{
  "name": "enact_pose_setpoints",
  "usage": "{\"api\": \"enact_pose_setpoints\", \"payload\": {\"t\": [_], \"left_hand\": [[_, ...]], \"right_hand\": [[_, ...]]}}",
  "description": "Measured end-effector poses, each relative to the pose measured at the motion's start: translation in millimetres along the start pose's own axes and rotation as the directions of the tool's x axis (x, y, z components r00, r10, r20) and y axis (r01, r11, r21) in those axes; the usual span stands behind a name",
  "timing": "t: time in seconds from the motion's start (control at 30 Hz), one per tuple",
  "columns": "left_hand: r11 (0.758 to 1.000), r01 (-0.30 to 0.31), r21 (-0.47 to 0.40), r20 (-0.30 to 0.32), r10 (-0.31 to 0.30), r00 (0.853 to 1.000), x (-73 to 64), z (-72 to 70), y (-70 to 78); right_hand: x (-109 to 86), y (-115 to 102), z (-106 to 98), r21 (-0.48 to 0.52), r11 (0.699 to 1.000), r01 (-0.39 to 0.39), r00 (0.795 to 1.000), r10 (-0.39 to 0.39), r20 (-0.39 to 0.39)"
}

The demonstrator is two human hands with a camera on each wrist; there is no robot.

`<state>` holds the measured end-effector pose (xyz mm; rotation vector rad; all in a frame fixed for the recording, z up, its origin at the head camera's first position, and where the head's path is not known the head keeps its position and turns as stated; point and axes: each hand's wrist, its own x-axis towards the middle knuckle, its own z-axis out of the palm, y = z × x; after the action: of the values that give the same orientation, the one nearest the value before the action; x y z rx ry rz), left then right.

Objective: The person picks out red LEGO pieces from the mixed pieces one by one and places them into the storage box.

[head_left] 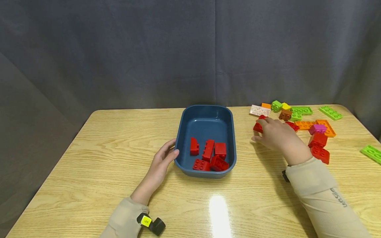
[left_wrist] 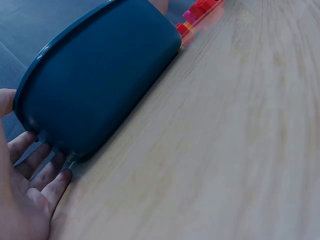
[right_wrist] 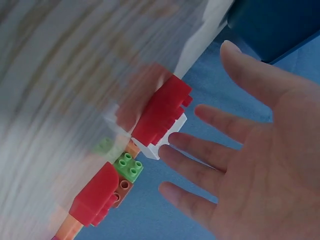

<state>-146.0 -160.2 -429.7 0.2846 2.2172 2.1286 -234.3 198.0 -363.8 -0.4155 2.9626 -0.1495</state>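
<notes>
On the table stands a blue bin (head_left: 204, 110) with several red toy bricks (head_left: 209, 149) in its near half. My left hand (head_left: 160, 162) rests against the bin's left side, thumb at the rim; the left wrist view shows its relaxed fingers (left_wrist: 50, 170) at the outer wall. To the right of the bin, my right hand (head_left: 276, 135) reaches over a red brick (head_left: 258, 127). In the right wrist view the hand's spread fingers (right_wrist: 200, 155) stand apart from that red brick (right_wrist: 162, 110), with nothing held.
Beyond the right hand lie a white plate brick (head_left: 260, 110), a brown brick (head_left: 285, 115), orange plates (head_left: 305, 125) and green bricks (head_left: 301, 110). Nearer are a pink brick (head_left: 317, 129) and red bricks (head_left: 317, 140). A green plate (head_left: 371, 153) lies by the right edge. A grey curtain (head_left: 148, 53) hangs behind.
</notes>
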Motion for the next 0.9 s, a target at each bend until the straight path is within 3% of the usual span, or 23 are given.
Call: {"api": "enact_pose_setpoints", "payload": {"t": [0.4, 0.9], "left_hand": [[0.999, -0.021, -0.031, -0.010, 0.021, 1.000, 0.8, 1.5, 0.9], [1.000, -0.013, -0.026, -0.009, 0.012, 1.000, 0.3, 1.2, 0.3]], "right_hand": [[0.9, -0.2, 4.5, -0.003, 1.000, 0.012, 0.999, -0.012, 0.041], [-1.6, 3.7, 0.4, 0.036, 0.999, 0.032, 0.999, -0.030, -0.044]]}}
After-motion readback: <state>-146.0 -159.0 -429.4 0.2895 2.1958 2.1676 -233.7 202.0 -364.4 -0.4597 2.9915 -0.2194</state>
